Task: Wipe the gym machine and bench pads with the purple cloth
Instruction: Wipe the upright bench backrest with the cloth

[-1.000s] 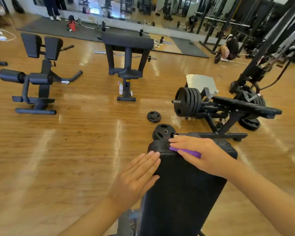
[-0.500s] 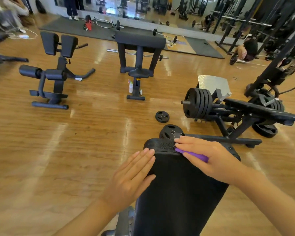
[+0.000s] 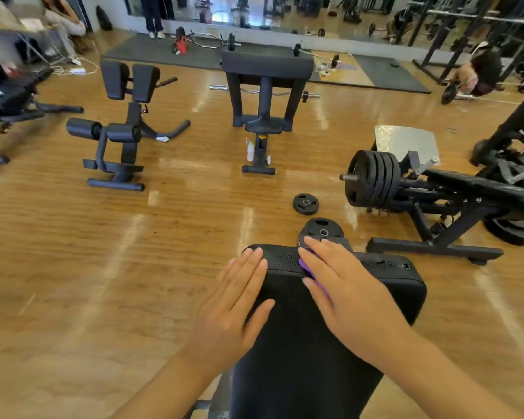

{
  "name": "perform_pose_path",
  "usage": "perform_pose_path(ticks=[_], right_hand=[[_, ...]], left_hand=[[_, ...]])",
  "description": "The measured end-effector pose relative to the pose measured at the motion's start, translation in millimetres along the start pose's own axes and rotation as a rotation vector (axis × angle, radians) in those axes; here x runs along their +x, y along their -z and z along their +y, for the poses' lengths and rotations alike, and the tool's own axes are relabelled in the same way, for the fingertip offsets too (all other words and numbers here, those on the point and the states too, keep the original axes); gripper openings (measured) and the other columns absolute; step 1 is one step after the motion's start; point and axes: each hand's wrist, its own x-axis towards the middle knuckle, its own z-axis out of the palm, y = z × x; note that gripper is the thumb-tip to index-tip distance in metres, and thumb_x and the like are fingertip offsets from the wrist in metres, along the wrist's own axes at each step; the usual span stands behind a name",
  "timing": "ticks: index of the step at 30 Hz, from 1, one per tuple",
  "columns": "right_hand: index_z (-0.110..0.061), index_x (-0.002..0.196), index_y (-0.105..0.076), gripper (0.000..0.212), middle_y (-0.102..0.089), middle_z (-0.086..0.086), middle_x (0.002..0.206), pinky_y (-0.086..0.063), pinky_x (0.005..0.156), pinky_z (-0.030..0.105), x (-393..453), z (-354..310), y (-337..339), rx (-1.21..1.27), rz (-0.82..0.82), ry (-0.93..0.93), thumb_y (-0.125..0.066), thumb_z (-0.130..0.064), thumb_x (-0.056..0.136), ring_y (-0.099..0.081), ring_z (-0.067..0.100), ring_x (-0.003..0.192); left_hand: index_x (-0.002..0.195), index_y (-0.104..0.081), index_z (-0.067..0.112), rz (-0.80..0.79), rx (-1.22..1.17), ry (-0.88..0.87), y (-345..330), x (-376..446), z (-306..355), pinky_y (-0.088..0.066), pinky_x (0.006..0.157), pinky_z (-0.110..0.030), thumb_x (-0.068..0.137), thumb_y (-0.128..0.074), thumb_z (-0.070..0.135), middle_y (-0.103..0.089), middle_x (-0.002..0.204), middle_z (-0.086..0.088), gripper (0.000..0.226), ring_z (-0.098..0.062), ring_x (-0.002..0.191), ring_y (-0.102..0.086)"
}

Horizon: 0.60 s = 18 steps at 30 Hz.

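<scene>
black bench pad (image 3: 330,343) | carrying purple cloth (image 3: 307,269) near 12 o'clock end, both hands flat on top | wooden floor (image 3: 133,252) | two weight plates (image 3: 305,203) at 12 o'clock, spray bottle (image 3: 250,151) beyond

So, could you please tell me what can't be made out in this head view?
- Purple cloth: mostly hidden under the right hand; only an edge shows.
- Pad: near end cut off by the bottom edge, so its length and frame are unknown.
- Spray bottle by the far bench: too small to read.
- People at top left: blurred.
</scene>
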Motion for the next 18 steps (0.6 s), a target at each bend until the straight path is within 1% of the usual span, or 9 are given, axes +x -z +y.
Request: perform_pose_path(ticks=[2,4,5,7,8,10,13,15,18], right_hand=[[-0.009,0.114,-0.072,0.043,-0.071,0.006,0.115,-0.051,0.097,0.034,18.2,-14.6,-12.5,-0.014,0.081,-0.05,-0.04,-0.032,0.095,-0.067,0.023,0.107],[-0.008,0.111,-0.072,0.042,-0.072,0.006,0.109,-0.054,0.092,0.036,33.2,-24.5,-17.9,0.014,0.085,-0.114,-0.039,-0.03,0.096,-0.069,0.025,0.102],[-0.008,0.111,-0.072,0.038,-0.072,0.007,0.109,-0.055,0.091,0.036,32.9,-23.9,-19.7,0.01,0.088,-0.13,-0.043,-0.028,0.097,-0.069,0.026,0.102],[-0.008,0.112,-0.073,0.026,-0.072,0.007,0.111,-0.056,0.092,0.036,16.8,-14.4,-16.9,-0.002,0.11,-0.126,-0.063,-0.021,0.093,-0.068,0.025,0.106],[-0.008,0.113,-0.073,0.029,-0.072,0.006,0.113,-0.056,0.092,0.036,5.7,-8.5,-11.6,0.0,0.108,-0.134,-0.072,-0.019,0.086,-0.068,0.024,0.108],[-0.007,0.114,-0.073,0.039,-0.072,0.007,0.114,-0.056,0.09,0.039,-11.6,1.8,-3.6,-0.034,0.123,-0.184,-0.08,-0.017,0.077,-0.068,0.024,0.109],[-0.005,0.111,-0.073,0.032,-0.072,0.008,0.112,-0.055,0.09,0.039,1.9,-4.1,-12.3,-0.081,0.143,-0.248,-0.073,-0.02,0.083,-0.068,0.027,0.107],[-0.008,0.108,-0.074,0.023,-0.073,0.005,0.11,-0.053,0.091,0.033,21.2,-19.4,-22.5,0.003,0.158,-0.211,-0.069,-0.02,0.089,-0.068,0.023,0.105],[-0.014,0.114,-0.072,0.026,-0.069,-0.002,0.12,-0.046,0.095,0.023,22.6,-19.0,-21.9,0.183,0.128,-0.2,-0.067,-0.024,0.09,-0.063,0.015,0.115]], left_hand=[[0.14,-0.048,-0.003,-0.006,-0.027,0.023,-1.8,6.5,1.9,-0.029,0.121,-0.037,0.107,-0.045,0.028,-0.047,0.149,-0.017,0.046,-0.025,0.144,-0.039],[0.14,-0.048,-0.003,0.001,-0.059,0.057,-5.5,14.5,2.8,-0.029,0.121,-0.037,0.108,-0.041,0.027,-0.047,0.148,-0.017,0.045,-0.023,0.145,-0.038],[0.139,-0.049,-0.004,0.007,-0.066,0.069,-7.6,17.7,3.2,-0.03,0.12,-0.038,0.108,-0.04,0.026,-0.048,0.148,-0.017,0.044,-0.022,0.145,-0.038],[0.138,-0.049,-0.004,0.018,-0.058,0.072,-11.2,22.1,4.3,-0.03,0.12,-0.039,0.108,-0.039,0.024,-0.049,0.147,-0.016,0.043,-0.022,0.144,-0.039],[0.138,-0.05,-0.004,0.022,-0.049,0.068,-12.6,23.4,5.0,-0.031,0.12,-0.039,0.108,-0.039,0.023,-0.05,0.146,-0.016,0.042,-0.022,0.143,-0.04],[0.138,-0.051,-0.003,0.027,-0.032,0.069,-15.9,24.7,7.4,-0.032,0.119,-0.041,0.107,-0.04,0.021,-0.051,0.146,-0.014,0.041,-0.023,0.142,-0.042],[0.136,-0.054,-0.003,0.032,0.01,0.102,-24.6,24.0,8.7,-0.028,0.121,-0.041,0.109,-0.035,0.024,-0.054,0.143,-0.014,0.043,-0.025,0.14,-0.044],[0.134,-0.056,-0.003,0.039,0.023,0.099,-28.3,22.7,6.1,-0.026,0.122,-0.04,0.11,-0.033,0.026,-0.057,0.139,-0.016,0.044,-0.027,0.138,-0.045],[0.136,-0.053,-0.001,0.04,0.016,0.071,-29.0,21.7,1.4,-0.026,0.122,-0.039,0.11,-0.034,0.026,-0.055,0.14,-0.015,0.042,-0.028,0.137,-0.045]])
